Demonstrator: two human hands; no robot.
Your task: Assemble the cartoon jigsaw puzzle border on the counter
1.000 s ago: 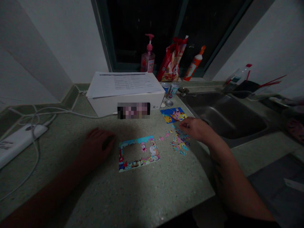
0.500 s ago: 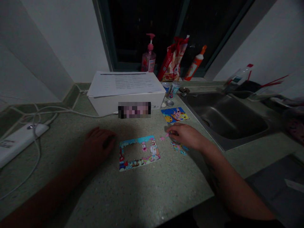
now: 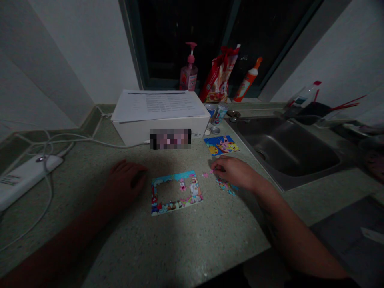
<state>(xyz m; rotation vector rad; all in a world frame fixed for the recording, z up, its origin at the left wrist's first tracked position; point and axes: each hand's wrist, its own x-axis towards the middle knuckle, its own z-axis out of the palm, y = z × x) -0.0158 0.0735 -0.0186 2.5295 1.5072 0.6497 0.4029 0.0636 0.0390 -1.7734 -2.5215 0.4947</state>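
A partly assembled jigsaw puzzle (image 3: pixel 196 196) lies on the counter, its border joined around a large gap with a pink cartoon figure inside at the right. My left hand (image 3: pixel 124 182) rests on the counter to the puzzle's left, fingers bent and thumb apart, holding nothing. To the right, my right hand (image 3: pixel 231 171) is closed in a pinch, with a pink puzzle piece at its fingertips. Beside that lies another loose pink piece (image 3: pixel 205 175). Partly beneath the right hand is a small heap of loose puzzle pieces (image 3: pixel 227 187). Behind it lies a blue cartoon picture card (image 3: pixel 222 145).
A white box (image 3: pixel 132 134) topped with printed papers stands behind the puzzle. Cans (image 3: pixel 220 114) and a steel sink (image 3: pixel 288 148) are at the right. A white power strip (image 3: pixel 30 176) with cables lies at left. A pink pump bottle (image 3: pixel 188 76) stands by the window.
Both hands stay almost in place, the right one still pinching beside the loose pieces. The whole view has shifted very slightly. The puzzle looks the same.
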